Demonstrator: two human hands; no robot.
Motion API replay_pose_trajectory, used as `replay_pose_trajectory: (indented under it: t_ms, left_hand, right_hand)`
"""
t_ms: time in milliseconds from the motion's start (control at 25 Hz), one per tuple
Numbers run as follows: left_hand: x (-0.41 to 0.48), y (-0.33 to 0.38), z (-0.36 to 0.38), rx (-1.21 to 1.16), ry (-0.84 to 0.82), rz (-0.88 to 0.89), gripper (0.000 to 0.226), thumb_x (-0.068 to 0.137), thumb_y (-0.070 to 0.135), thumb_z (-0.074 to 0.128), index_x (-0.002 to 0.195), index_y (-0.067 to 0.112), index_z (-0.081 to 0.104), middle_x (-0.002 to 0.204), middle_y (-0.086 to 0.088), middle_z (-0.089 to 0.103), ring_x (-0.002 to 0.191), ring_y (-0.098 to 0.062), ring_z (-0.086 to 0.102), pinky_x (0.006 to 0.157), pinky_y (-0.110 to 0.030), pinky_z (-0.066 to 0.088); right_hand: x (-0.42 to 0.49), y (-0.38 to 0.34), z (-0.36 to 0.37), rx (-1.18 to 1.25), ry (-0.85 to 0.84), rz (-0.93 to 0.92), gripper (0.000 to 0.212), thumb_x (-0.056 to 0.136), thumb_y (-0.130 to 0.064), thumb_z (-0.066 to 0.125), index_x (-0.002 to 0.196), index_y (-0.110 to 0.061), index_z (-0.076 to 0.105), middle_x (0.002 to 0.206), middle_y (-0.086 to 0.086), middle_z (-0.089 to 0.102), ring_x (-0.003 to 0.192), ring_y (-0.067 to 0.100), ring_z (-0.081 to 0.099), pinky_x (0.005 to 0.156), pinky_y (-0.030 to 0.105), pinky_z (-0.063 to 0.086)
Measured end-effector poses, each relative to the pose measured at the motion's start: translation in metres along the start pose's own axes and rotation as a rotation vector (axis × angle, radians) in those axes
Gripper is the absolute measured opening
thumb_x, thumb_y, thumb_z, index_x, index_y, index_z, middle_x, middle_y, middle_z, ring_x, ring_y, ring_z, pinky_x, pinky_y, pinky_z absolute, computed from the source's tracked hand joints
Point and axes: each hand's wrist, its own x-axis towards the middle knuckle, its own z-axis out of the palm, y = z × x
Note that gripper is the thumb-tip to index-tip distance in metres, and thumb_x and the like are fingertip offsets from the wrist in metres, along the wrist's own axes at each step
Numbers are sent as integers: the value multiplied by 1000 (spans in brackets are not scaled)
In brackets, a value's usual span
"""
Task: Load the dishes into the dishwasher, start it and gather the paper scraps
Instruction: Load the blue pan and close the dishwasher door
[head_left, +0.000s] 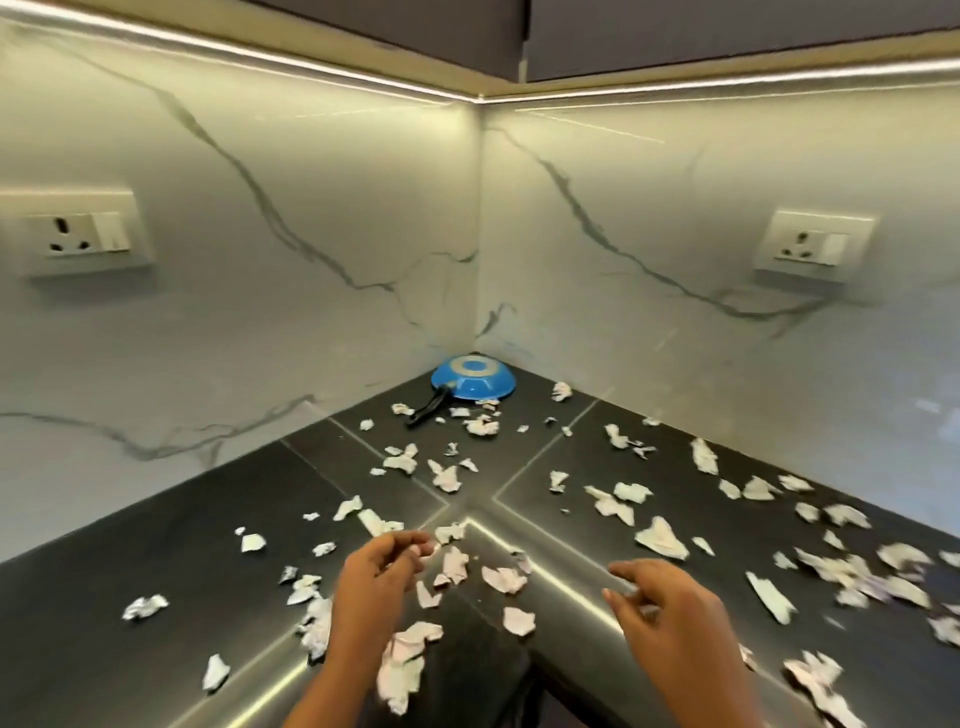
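Note:
Torn white paper scraps (658, 538) lie scattered all over a dark corner countertop (156, 530). A blue frying pan (474, 380) with a black handle rests upside down in the far corner. My left hand (376, 571) hovers over the near middle of the counter, its fingertips loosely curled beside a small scrap (451, 531); no scrap shows between them. My right hand (670, 608) reaches forward low over the counter's inner edge, fingers relaxed and slightly bent, with nothing in it. More scraps (402, 660) lie under and around both wrists.
Marble-look walls meet in the corner behind the pan. A wall socket (78, 234) sits on the left wall and another socket (813, 244) on the right. Dark upper cabinets (727, 36) with a light strip hang overhead. The counter's inner edge (545, 571) runs near my hands.

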Motion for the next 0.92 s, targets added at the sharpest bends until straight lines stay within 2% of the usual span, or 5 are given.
replay_pose_trajectory:
  t_ms: [120, 280, 560, 760, 920]
  left_hand:
    - [26, 2, -24, -10, 44, 4, 23, 89, -6, 52, 84, 9, 70, 80, -8, 73, 75, -18, 64, 68, -25, 51]
    - [59, 2, -33, -7, 68, -10, 24, 91, -4, 51, 84, 10, 69, 83, -9, 72, 78, -21, 64, 76, -36, 52]
    - [103, -5, -24, 70, 59, 2, 22, 88, 1, 56, 85, 18, 70, 85, -2, 72, 80, -21, 66, 74, -32, 54]
    - [132, -18, -26, 85, 132, 10, 27, 82, -2, 64, 90, 24, 67, 88, -1, 69, 84, -17, 66, 76, -30, 54]
    - [144, -32, -20, 94, 204, -6, 30, 81, 1, 67, 103, 21, 63, 92, 3, 67, 86, -11, 65, 76, -23, 52]
  right_hand:
    - [26, -27, 35, 10, -33, -52, 16, 74, -15, 75, 88, -22, 72, 83, -18, 64, 67, 5, 62, 67, 33, 55]
    - [44, -48, 64, 6, -86, -78, 14, 77, -18, 74, 90, -21, 72, 79, -26, 57, 67, 3, 61, 67, 31, 54]
    - [81, -61, 108, 2, -121, -53, 16, 79, -18, 71, 95, -17, 72, 86, -12, 65, 72, 9, 63, 72, 32, 54]
    - [100, -62, 145, -22, -258, -101, 20, 82, -23, 67, 101, -20, 70, 94, -13, 64, 83, 3, 59, 72, 11, 43]
    - [121, -57, 173, -36, -378, -127, 32, 87, -26, 60, 119, -22, 60, 112, -14, 58, 100, -1, 52, 84, 5, 34]
